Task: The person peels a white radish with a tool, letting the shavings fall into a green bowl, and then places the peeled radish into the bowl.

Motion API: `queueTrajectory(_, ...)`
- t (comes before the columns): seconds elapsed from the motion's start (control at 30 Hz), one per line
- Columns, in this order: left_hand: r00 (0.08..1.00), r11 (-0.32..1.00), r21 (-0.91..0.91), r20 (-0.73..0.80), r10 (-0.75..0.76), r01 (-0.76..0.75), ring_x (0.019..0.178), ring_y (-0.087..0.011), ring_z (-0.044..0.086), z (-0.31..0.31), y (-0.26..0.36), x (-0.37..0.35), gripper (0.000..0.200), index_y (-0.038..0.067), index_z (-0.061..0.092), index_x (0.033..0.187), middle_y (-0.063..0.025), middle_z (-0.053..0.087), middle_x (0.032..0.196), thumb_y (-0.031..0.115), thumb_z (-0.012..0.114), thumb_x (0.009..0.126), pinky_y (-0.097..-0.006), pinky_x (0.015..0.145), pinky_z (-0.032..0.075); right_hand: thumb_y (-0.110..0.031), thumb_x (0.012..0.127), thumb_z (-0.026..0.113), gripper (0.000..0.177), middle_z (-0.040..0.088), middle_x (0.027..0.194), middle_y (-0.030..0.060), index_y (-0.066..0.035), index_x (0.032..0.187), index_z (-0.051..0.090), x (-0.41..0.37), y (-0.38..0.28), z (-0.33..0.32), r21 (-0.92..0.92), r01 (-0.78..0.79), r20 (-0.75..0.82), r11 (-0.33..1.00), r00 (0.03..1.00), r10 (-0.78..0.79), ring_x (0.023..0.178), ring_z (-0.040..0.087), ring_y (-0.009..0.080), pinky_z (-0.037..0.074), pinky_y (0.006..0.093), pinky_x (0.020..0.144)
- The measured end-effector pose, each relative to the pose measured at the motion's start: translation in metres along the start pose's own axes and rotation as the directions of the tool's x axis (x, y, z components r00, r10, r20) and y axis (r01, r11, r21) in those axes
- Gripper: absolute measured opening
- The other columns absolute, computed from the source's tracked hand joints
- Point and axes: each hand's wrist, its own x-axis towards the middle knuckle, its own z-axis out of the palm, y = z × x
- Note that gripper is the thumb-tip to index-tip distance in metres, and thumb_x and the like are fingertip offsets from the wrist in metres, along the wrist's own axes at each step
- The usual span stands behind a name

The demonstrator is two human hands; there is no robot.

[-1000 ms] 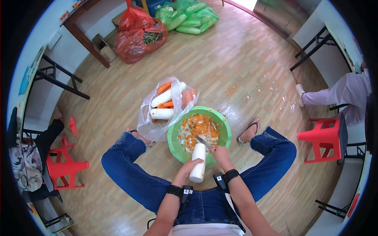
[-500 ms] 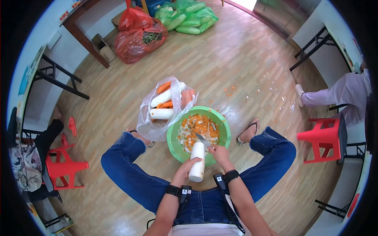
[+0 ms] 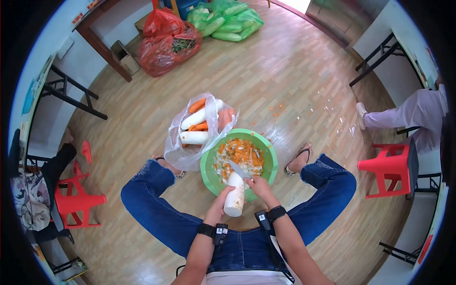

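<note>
A thick white radish (image 3: 234,195) is gripped in my left hand (image 3: 221,203), its far end tilted over the near rim of a green basin (image 3: 271,164). My right hand (image 3: 259,186) is closed around a knife (image 3: 237,168), whose handle is hidden in the fingers. The blade lies across the far end of the radish, pointing to the upper left. Inside the basin are chopped orange and white vegetable pieces (image 3: 244,153). Beyond its left rim, a clear plastic bag (image 3: 178,154) holds white radishes (image 3: 194,137) and carrots (image 3: 197,106).
Orange and white scraps (image 3: 277,110) litter the wooden floor. Red stools (image 3: 389,171) stand on both sides, with a seated person's leg (image 3: 394,115) at right and another person at left. Red (image 3: 166,52) and green bags (image 3: 228,21) of vegetables lie at the back.
The radish has shifted slightly left and toward me with my left hand. My right hand has moved left, and the knife blade now crosses the radish's far end.
</note>
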Motion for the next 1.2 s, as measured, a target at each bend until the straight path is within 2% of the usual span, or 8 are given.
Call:
queueTrajectory(0.2, 1.0, 0.999, 0.03, -0.029, 0.013, -0.013, 0.071, -0.0315, 0.061, -0.005, -0.002, 0.006, 0.052, -0.002, 0.04, 0.112, -0.0208, 0.058, 0.085, 0.034, 0.05, 0.076, -0.038, 0.06, 0.052, -0.045, 0.079, 0.052, 0.045, 0.057, 0.063, 0.0171, -0.001, 0.071, 0.059, -0.006, -0.015, -0.015, 0.007, -0.028, -0.005, 1.0, 1.0, 0.028, 0.061, 0.057, 0.0311, 0.043, 0.0387, 0.056)
queueTrajectory(0.37, 0.995, 0.995, -0.047, -0.034, 0.088, -0.09, 0.074, -0.0312, 0.061, -0.017, 0.004, 0.005, 0.056, -0.002, 0.04, 0.115, -0.0224, 0.057, 0.089, 0.038, 0.047, 0.076, -0.0385, 0.063, 0.051, -0.042, 0.079, 0.053, 0.044, 0.056, 0.061, 0.0173, 0.0, 0.07, 0.059, -0.011, -0.021, -0.005, 0.085, 0.058, 0.211, 0.995, 0.975, -0.075, 0.058, 0.056, 0.0307, 0.041, 0.0387, 0.053)
queueTrajectory(0.57, 1.0, 0.998, 0.046, 0.003, 0.03, -0.03, 0.072, -0.0305, 0.061, 0.003, 0.003, -0.009, 0.049, -0.001, 0.042, 0.112, -0.02, 0.058, 0.084, 0.035, 0.047, 0.078, -0.0377, 0.063, 0.052, -0.043, 0.079, 0.052, 0.044, 0.056, 0.062, 0.0173, -0.001, 0.071, 0.059, -0.002, -0.011, -0.009, 0.029, 0.026, -0.023, 0.999, 0.999, -0.026, 0.058, 0.056, 0.0303, 0.042, 0.0386, 0.053)
queueTrajectory(0.7, 0.999, 0.998, 0.05, 0.014, 0.029, -0.03, 0.073, -0.0302, 0.061, -0.002, 0.005, -0.005, 0.05, 0.0, 0.042, 0.112, -0.0197, 0.058, 0.085, 0.035, 0.047, 0.078, -0.0377, 0.063, 0.052, -0.043, 0.079, 0.052, 0.043, 0.057, 0.062, 0.0172, -0.001, 0.072, 0.059, -0.01, -0.022, -0.01, -0.033, 0.049, -0.029, 0.998, 0.998, -0.05, 0.058, 0.056, 0.0299, 0.041, 0.0384, 0.053)
queueTrajectory(0.77, 0.998, 0.998, -0.012, 0.019, 0.068, -0.068, 0.073, -0.03, 0.061, -0.007, 0.006, -0.003, 0.051, 0.0, 0.04, 0.114, -0.0201, 0.058, 0.086, 0.035, 0.046, 0.078, -0.0377, 0.064, 0.052, -0.043, 0.079, 0.052, 0.043, 0.057, 0.062, 0.0169, -0.001, 0.071, 0.059, -0.016, -0.038, -0.016, -0.015, 0.092, 0.155, 0.996, 0.984, -0.089, 0.057, 0.055, 0.0297, 0.041, 0.0381, 0.053)
queueTrajectory(0.87, 0.997, 0.997, 0.01, -0.003, 0.071, -0.071, 0.072, -0.0298, 0.061, -0.007, 0.007, -0.006, 0.051, 0.0, 0.039, 0.115, -0.0206, 0.058, 0.087, 0.034, 0.047, 0.078, -0.0381, 0.065, 0.052, -0.044, 0.079, 0.052, 0.044, 0.056, 0.061, 0.0165, -0.001, 0.069, 0.058, -0.018, -0.038, -0.015, 0.07, 0.099, 0.177, 0.993, 0.978, -0.11, 0.055, 0.055, 0.0289, 0.041, 0.0376, 0.052)
queueTrajectory(0.97, 1.0, 0.997, 0.072, 0.001, -0.011, 0.011, 0.076, -0.0332, 0.06, -0.006, 0.003, -0.007, 0.051, -0.001, 0.039, 0.115, -0.0216, 0.055, 0.092, 0.033, 0.048, 0.077, -0.0402, 0.066, 0.052, -0.044, 0.079, 0.052, 0.045, 0.056, 0.06, 0.0163, -0.001, 0.068, 0.058, -0.005, -0.013, -0.006, -0.006, 0.03, -0.026, 1.0, 0.999, -0.03, 0.055, 0.054, 0.0287, 0.041, 0.0376, 0.052)
queueTrajectory(1.2, 0.999, 0.999, 0.046, 0.032, 0.028, -0.029, 0.075, -0.0329, 0.06, -0.009, 0.002, -0.002, 0.051, -0.002, 0.039, 0.115, -0.0233, 0.055, 0.092, 0.033, 0.047, 0.078, -0.0403, 0.069, 0.051, -0.044, 0.079, 0.05, 0.044, 0.057, 0.062, 0.0166, -0.002, 0.07, 0.059, -0.016, -0.033, -0.017, -0.015, 0.042, 0.027, 0.999, 0.999, -0.042, 0.06, 0.056, 0.0317, 0.043, 0.0399, 0.055)
